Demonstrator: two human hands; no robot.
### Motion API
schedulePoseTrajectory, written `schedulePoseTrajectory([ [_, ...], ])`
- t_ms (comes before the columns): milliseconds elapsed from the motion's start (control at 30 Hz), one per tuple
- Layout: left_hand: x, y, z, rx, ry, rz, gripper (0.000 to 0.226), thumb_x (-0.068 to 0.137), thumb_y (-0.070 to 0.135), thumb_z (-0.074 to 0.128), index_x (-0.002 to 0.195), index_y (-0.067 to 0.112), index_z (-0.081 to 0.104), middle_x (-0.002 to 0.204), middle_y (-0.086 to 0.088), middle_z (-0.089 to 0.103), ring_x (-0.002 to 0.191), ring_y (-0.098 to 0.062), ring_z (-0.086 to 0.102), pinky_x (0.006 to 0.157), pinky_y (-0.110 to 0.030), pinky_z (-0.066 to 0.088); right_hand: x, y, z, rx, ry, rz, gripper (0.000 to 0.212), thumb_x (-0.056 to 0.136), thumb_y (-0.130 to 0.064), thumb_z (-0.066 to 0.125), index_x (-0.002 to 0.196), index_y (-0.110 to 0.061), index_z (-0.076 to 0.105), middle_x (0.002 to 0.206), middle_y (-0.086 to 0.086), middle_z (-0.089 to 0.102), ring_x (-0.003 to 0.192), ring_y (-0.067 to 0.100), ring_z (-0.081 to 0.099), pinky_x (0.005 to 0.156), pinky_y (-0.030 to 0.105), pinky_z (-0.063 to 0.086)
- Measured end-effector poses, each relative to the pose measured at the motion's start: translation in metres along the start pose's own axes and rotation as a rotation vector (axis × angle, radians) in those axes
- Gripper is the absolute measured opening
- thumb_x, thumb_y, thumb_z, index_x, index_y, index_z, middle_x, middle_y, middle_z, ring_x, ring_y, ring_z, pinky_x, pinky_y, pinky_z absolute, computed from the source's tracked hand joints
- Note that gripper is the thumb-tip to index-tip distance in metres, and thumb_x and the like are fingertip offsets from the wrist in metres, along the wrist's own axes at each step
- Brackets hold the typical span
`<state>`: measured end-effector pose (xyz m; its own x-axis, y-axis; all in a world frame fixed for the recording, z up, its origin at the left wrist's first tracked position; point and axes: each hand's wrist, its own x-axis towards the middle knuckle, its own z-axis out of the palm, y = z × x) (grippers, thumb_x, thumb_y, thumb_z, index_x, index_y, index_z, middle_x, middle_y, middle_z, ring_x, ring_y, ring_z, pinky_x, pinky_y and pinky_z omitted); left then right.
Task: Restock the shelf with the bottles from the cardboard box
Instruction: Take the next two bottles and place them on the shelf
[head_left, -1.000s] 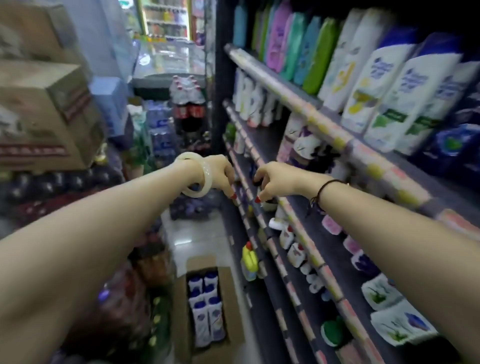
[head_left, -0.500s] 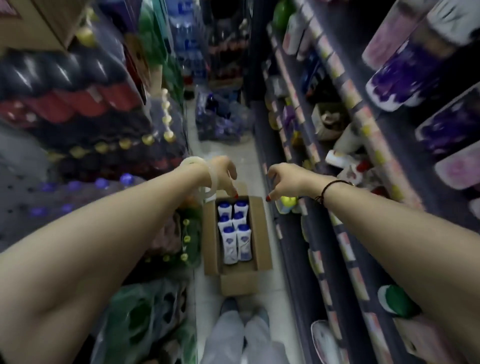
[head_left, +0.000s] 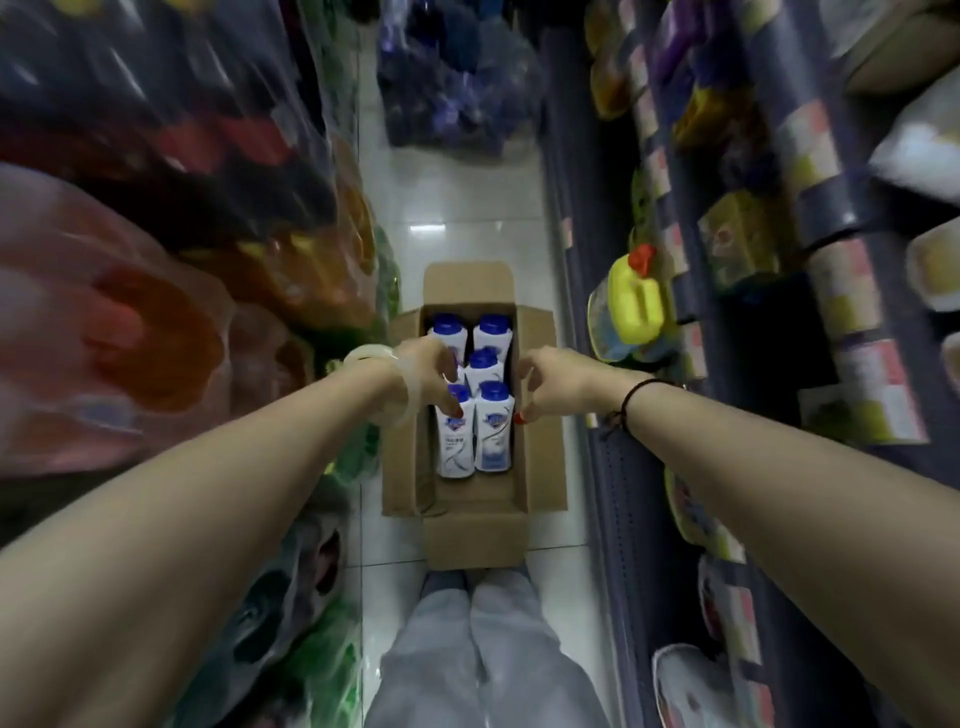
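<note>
In the cardboard box (head_left: 540, 467), white bottles (head_left: 493, 431) wear blue caps.

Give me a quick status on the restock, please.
Left hand and right hand empty, open, over the cardboard box. Bottles in box, none lifted. Nothing in the way.

A shop aisle: stocked shelves (head_left: 831, 270) right, shrink-wrapped drink packs (head_left: 156, 260) left.
</note>
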<state>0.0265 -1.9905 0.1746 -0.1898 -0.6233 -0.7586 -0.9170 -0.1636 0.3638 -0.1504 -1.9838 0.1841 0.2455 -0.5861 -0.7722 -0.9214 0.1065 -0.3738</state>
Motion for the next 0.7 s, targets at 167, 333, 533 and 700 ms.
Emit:
schedulePoseTrajectory([
  [167,0.082,-0.031,0.048,-0.046,-0.045,-0.023,0.055,0.068,0.025,0.08,0.118,0.012,0.06,0.116,-0.004,0.062,0.104,-0.022,0.06,0.091,-0.036,0.052,0.09,0.035,0.042,-0.033,-0.012,-0.008,0.062,0.075,-0.024,0.075,0.129,-0.01,0.048,0.131,0.007,0.055,0.114,0.024,0.055,0.079,0.028,0.045],
  [333,0.153,-0.061,0.081,-0.059,-0.057,-0.054,0.055,0.07,0.024,0.078,0.12,0.013,0.058,0.121,-0.005,0.06,0.108,-0.022,0.058,0.093,-0.038,0.051,0.162,0.061,0.076,-0.053,-0.017,-0.007,0.065,0.076,-0.023,0.074,0.133,-0.011,0.044,0.132,0.007,0.053,0.115,0.023,0.054,0.087,0.029,0.047],
  [533,0.221,-0.082,0.104,-0.069,-0.082,-0.098,0.061,0.068,0.028,0.079,0.122,0.014,0.056,0.12,-0.006,0.061,0.108,-0.024,0.058,0.093,-0.04,0.05,0.225,0.078,0.1,-0.076,-0.041,0.007,0.072,0.075,-0.021,0.075,0.137,-0.013,0.038,0.137,0.007,0.048,0.122,0.024,0.05,0.093,0.033,0.047],
  [700,0.258,-0.091,0.12,-0.04,-0.1,-0.156,0.073,0.067,0.027,0.079,0.131,0.015,0.046,0.128,-0.01,0.055,0.114,-0.029,0.055,0.095,-0.043,0.049,0.257,0.082,0.109,-0.104,-0.093,0.039,0.073,0.079,-0.022,0.072,0.139,-0.011,0.033,0.138,0.009,0.047,0.122,0.026,0.05,0.094,0.035,0.049],
])
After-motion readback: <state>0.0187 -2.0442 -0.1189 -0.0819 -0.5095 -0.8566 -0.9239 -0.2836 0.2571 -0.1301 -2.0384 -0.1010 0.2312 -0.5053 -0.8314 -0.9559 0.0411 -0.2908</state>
